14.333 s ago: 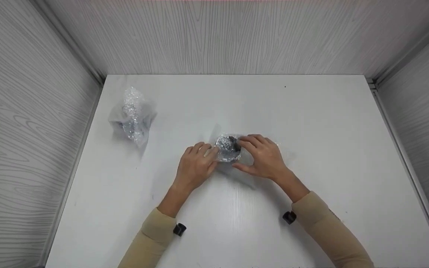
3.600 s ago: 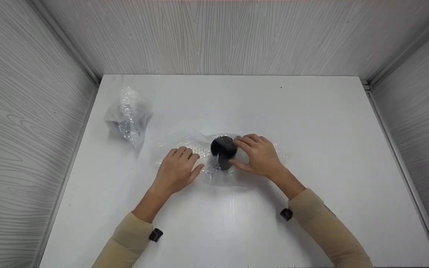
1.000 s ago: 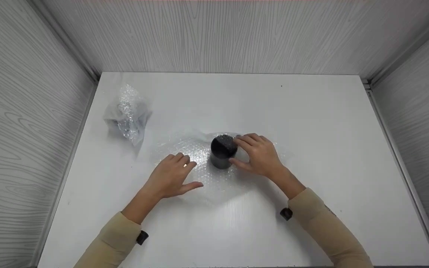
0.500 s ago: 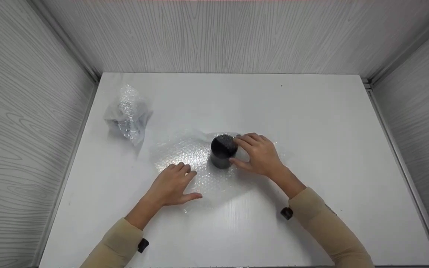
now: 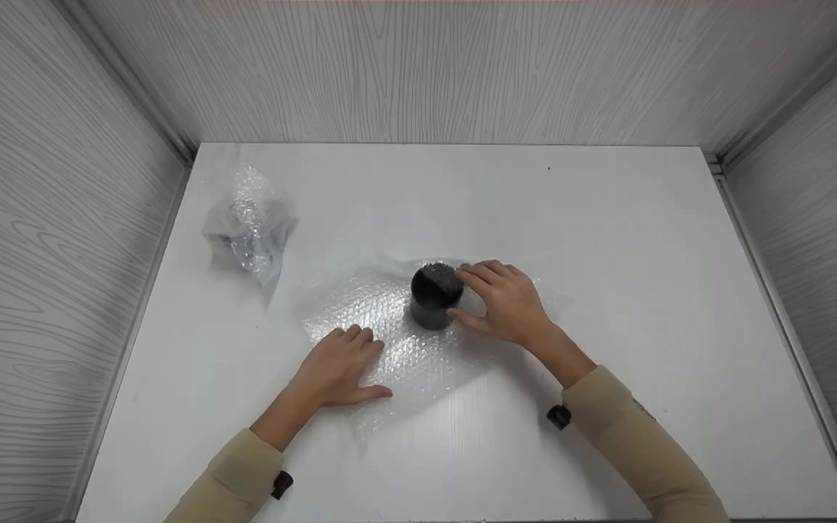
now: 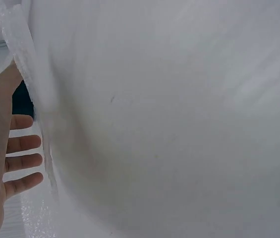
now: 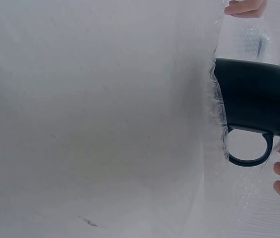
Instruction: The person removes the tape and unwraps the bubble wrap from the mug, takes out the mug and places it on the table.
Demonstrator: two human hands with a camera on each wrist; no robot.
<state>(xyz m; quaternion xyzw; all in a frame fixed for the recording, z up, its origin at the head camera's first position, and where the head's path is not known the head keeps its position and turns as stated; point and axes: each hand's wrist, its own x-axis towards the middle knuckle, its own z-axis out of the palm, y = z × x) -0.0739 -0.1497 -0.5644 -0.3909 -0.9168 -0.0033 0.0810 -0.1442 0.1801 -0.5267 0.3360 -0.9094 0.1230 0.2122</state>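
A black mug [image 5: 431,317] stands upright on a spread sheet of bubble wrap [image 5: 418,367] at the middle of the table. My right hand [image 5: 507,303] grips the mug by its rim, with the thumb on the near side and the fingers on the far side. A speckled patch shows inside the mug's mouth. In the right wrist view the mug's handle [image 7: 251,162] is visible, mostly hidden from the head view. My left hand [image 5: 342,367] rests on the left part of the sheet, fingers extended and thumb spread toward the right.
A crumpled bubble-wrap bundle [image 5: 251,232] with something bluish-grey inside lies at the table's back left. Grey wood-patterned panels [image 5: 418,73] border the white table [image 5: 644,240] at the back and sides.
Earlier the mug was covered in bubble wrap; now it is bare and the sheet lies flattened. My left hand has moved left and nearer the front edge, spreading the sheet. My right hand stays at the mug.
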